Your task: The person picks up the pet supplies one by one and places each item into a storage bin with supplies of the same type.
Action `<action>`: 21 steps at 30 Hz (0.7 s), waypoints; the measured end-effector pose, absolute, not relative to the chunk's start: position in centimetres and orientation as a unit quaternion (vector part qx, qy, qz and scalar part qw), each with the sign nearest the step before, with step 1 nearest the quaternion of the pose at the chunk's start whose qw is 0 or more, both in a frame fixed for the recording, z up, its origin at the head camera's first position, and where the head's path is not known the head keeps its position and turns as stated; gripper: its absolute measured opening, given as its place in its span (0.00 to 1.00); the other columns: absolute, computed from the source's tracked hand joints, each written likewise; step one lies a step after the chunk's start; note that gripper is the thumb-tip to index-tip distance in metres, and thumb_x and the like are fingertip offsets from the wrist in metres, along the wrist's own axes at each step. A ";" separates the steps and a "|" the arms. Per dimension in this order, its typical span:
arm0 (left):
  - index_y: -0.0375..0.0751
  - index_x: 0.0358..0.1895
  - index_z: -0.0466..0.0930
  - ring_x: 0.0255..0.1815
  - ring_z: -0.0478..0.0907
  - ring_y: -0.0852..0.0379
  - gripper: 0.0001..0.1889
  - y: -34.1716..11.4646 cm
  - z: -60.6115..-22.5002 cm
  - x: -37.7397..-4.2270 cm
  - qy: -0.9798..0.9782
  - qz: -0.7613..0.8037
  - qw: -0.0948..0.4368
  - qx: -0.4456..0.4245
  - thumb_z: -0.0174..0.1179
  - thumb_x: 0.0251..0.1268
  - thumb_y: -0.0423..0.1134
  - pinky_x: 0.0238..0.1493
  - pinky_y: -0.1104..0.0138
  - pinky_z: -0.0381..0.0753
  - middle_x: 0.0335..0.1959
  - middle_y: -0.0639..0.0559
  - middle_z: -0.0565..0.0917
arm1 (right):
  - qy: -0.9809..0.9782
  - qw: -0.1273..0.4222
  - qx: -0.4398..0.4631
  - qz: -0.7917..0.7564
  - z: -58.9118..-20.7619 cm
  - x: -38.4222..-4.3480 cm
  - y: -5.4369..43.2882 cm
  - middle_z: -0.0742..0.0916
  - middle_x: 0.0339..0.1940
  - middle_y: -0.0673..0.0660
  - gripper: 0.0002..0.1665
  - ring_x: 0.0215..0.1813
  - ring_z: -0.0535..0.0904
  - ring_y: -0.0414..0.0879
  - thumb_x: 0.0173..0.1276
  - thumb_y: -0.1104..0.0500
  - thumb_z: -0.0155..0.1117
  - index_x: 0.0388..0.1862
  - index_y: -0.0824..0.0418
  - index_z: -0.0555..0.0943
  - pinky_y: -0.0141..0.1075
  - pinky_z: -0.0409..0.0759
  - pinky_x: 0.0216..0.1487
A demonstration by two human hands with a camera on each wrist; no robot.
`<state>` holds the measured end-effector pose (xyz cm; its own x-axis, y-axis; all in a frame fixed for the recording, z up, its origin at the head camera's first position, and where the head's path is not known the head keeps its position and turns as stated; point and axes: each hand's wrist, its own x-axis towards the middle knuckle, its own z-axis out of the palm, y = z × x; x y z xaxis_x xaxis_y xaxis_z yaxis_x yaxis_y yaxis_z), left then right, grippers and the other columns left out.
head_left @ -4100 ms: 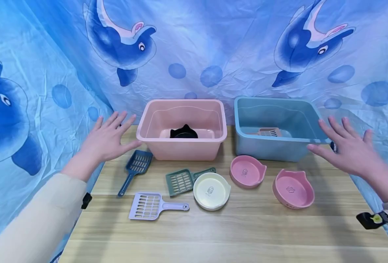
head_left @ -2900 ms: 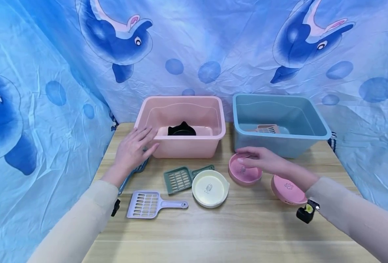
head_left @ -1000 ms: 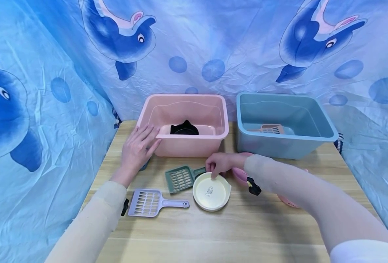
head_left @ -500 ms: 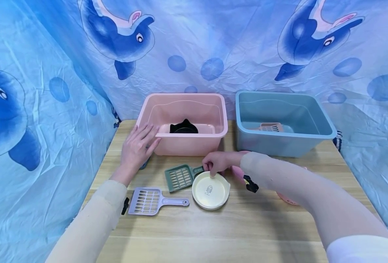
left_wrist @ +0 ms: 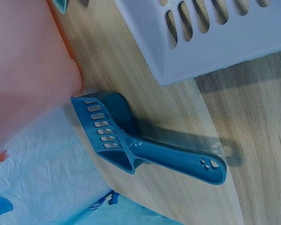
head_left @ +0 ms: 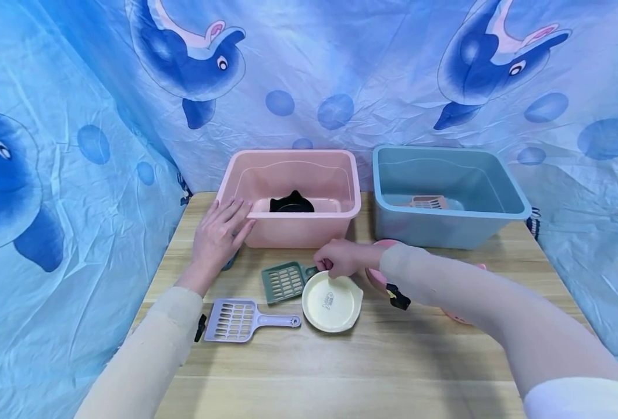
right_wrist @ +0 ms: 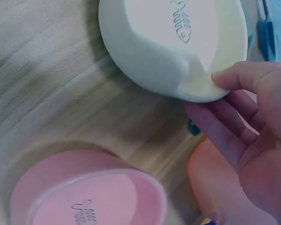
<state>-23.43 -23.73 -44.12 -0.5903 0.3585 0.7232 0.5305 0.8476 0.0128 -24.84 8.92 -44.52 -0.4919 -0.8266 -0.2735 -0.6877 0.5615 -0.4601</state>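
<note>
My right hand (head_left: 337, 257) pinches the far rim of a cream pet bowl (head_left: 332, 305) with a fish drawing inside. In the right wrist view the thumb (right_wrist: 236, 77) is inside that rim, with fingers beneath it, and the bowl looks tilted off the table. My left hand (head_left: 220, 233) rests with straight fingers on the front left corner of a pink bin (head_left: 298, 231). Below it lies a dark blue litter scoop (left_wrist: 164, 154), mostly hidden in the head view. A green scoop (head_left: 270, 289) lies left of the cream bowl, its handle partly covered.
A lilac scoop (head_left: 279, 321) lies front left. Two pink bowls, one nearer (head_left: 376, 280) and one farther right (head_left: 457, 317), are partly behind my right arm. A black cat-eared bowl (head_left: 292, 203) sits in the pink bin; a blue bin (head_left: 426, 231) holds a pale pink scoop (head_left: 428, 201).
Both hands have come in from the sides: the left onto the pink bin, the right past the pink bowl to grip the cream bowl. The cream bowl has just shifted slightly left and tilted.
</note>
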 end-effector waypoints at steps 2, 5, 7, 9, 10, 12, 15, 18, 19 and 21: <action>0.41 0.66 0.86 0.67 0.82 0.36 0.25 -23.7 -44.0 -23.4 -0.886 -0.114 0.374 -0.250 0.74 0.68 0.44 0.76 0.40 0.72 0.65 0.38 0.85 | 0.857 0.215 -0.449 -0.134 -43.9 -24.5 8.9 0.77 0.22 0.43 0.13 0.30 0.74 0.37 0.60 0.72 0.71 0.31 0.54 0.81 0.32 0.70 0.36; 0.40 0.66 0.86 0.67 0.83 0.35 0.26 -23.6 -44.0 -23.3 -0.886 -0.113 0.373 -0.251 0.74 0.68 0.44 0.75 0.39 0.72 0.64 0.37 0.85 | 0.862 0.178 -0.460 -0.116 -42.9 -23.8 9.0 0.76 0.23 0.43 0.14 0.31 0.73 0.39 0.61 0.72 0.70 0.31 0.53 0.81 0.33 0.69 0.36; 0.41 0.66 0.86 0.66 0.83 0.35 0.26 -23.6 -44.0 -23.3 -0.885 -0.115 0.375 -0.250 0.75 0.67 0.44 0.75 0.39 0.72 0.64 0.37 0.85 | 0.862 0.145 -0.474 -0.103 -42.5 -23.3 9.1 0.75 0.24 0.43 0.14 0.32 0.73 0.40 0.60 0.72 0.70 0.31 0.53 0.80 0.34 0.69 0.36; 0.40 0.65 0.86 0.66 0.83 0.35 0.25 -23.6 -44.0 -23.3 -0.885 -0.113 0.376 -0.252 0.75 0.67 0.44 0.75 0.38 0.72 0.64 0.37 0.85 | 0.859 0.108 -0.492 -0.092 -42.1 -22.8 9.2 0.75 0.25 0.44 0.14 0.32 0.72 0.41 0.59 0.73 0.69 0.30 0.53 0.79 0.35 0.69 0.34; 0.40 0.66 0.86 0.66 0.83 0.35 0.26 -23.6 -44.0 -23.3 -0.884 -0.113 0.376 -0.252 0.75 0.67 0.44 0.75 0.39 0.72 0.64 0.37 0.85 | 0.857 0.089 -0.500 -0.087 -42.0 -22.5 9.3 0.76 0.26 0.44 0.15 0.32 0.72 0.41 0.59 0.73 0.69 0.30 0.53 0.78 0.35 0.70 0.33; 0.40 0.66 0.86 0.66 0.83 0.35 0.26 -23.6 -44.0 -23.3 -0.884 -0.115 0.376 -0.253 0.75 0.68 0.44 0.75 0.39 0.72 0.64 0.37 0.85 | 0.852 0.048 -0.515 -0.081 -41.7 -21.9 9.5 0.77 0.28 0.46 0.15 0.31 0.74 0.43 0.58 0.73 0.68 0.31 0.54 0.79 0.37 0.71 0.31; 0.41 0.67 0.85 0.67 0.82 0.36 0.26 -23.6 -44.0 -23.2 -0.886 -0.114 0.373 -0.250 0.75 0.68 0.44 0.77 0.40 0.71 0.64 0.37 0.85 | 0.843 -0.016 -0.534 -0.066 -41.4 -21.2 9.8 0.81 0.31 0.48 0.15 0.31 0.77 0.45 0.59 0.73 0.67 0.34 0.53 0.80 0.38 0.75 0.29; 0.42 0.67 0.85 0.67 0.82 0.36 0.27 -23.6 -43.9 -23.1 -0.891 -0.113 0.368 -0.243 0.75 0.67 0.45 0.78 0.41 0.70 0.65 0.38 0.85 | 0.833 -0.076 -0.545 -0.053 -41.1 -20.6 10.1 0.84 0.34 0.50 0.16 0.32 0.81 0.48 0.60 0.73 0.68 0.39 0.52 0.83 0.38 0.77 0.28; 0.42 0.67 0.85 0.68 0.82 0.37 0.27 -23.6 -43.9 -23.1 -0.892 -0.111 0.366 -0.240 0.75 0.66 0.45 0.78 0.42 0.69 0.65 0.38 0.85 | 0.831 -0.092 -0.547 -0.051 -40.9 -20.5 10.3 0.85 0.35 0.50 0.16 0.33 0.82 0.48 0.61 0.73 0.69 0.40 0.52 0.83 0.37 0.78 0.28; 0.42 0.67 0.85 0.68 0.82 0.37 0.27 -23.7 -43.9 -23.0 -0.895 -0.109 0.362 -0.237 0.75 0.67 0.45 0.79 0.43 0.69 0.65 0.38 0.84 | 0.826 -0.119 -0.548 -0.049 -40.3 -20.2 10.5 0.84 0.35 0.51 0.16 0.33 0.82 0.49 0.61 0.73 0.70 0.41 0.53 0.84 0.36 0.77 0.27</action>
